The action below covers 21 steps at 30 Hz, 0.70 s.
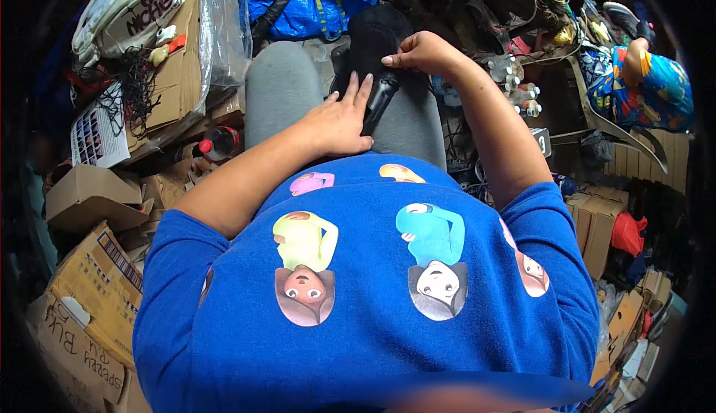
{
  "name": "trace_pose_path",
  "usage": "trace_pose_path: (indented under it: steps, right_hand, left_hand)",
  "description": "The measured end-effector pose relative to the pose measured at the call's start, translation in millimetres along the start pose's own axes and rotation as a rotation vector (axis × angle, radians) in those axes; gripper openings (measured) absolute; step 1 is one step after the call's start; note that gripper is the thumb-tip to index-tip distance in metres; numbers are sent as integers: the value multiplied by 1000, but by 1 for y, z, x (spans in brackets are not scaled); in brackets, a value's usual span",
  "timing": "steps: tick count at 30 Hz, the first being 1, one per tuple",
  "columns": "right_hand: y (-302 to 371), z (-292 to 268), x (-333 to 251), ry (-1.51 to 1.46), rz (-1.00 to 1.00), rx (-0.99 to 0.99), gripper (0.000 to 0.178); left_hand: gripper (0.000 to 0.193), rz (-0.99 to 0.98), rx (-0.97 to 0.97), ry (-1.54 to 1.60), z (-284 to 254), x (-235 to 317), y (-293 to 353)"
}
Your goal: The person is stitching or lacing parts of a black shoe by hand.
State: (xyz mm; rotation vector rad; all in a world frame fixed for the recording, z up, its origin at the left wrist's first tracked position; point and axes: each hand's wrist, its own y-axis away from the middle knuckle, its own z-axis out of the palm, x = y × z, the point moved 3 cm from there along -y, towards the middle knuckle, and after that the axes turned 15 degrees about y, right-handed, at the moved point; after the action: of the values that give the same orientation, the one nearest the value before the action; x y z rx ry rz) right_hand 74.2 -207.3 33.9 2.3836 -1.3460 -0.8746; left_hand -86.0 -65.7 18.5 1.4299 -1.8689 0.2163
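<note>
A black, shoe-shaped piece (377, 29) lies at my knees, its far end rounded. Below it, along my right thigh, runs a glossy black part (382, 94); whether both belong to one thing I cannot tell. My left hand (337, 124) rests beside the glossy part with its fingers stretched out, the tips touching the dark material. Over the right edge of the black piece, my right hand (426, 53) is closed in a pinch, thumb against forefinger. Anything between those fingertips is too small to make out.
A blue bag (313, 3) lies beyond my knees. Cardboard boxes (93, 197) and a dark bottle with a red cap (221, 144) crowd my left. Several clear bottles (526, 100) stand at right, near a curved grey bar (626, 139). Another person's patterned clothing (656, 89) shows far right.
</note>
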Motion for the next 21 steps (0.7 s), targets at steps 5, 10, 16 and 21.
trace_pose_path:
  steps: [5,10,16,21]
  right_hand:
    - [15,4,-11,17,-40,-28,36]
    - [86,-27,-29,-511,-389,74,48]
    - [133,-49,-47,-627,-500,9,39]
    - [70,10,-5,19,-367,449,30]
  left_hand:
    - [98,-120,-59,-373,-26,27,24]
    - [39,97,215,34,-65,14,18]
    - [19,513,197,149,-62,52,1]
    - [22,893,116,531,-94,90,73]
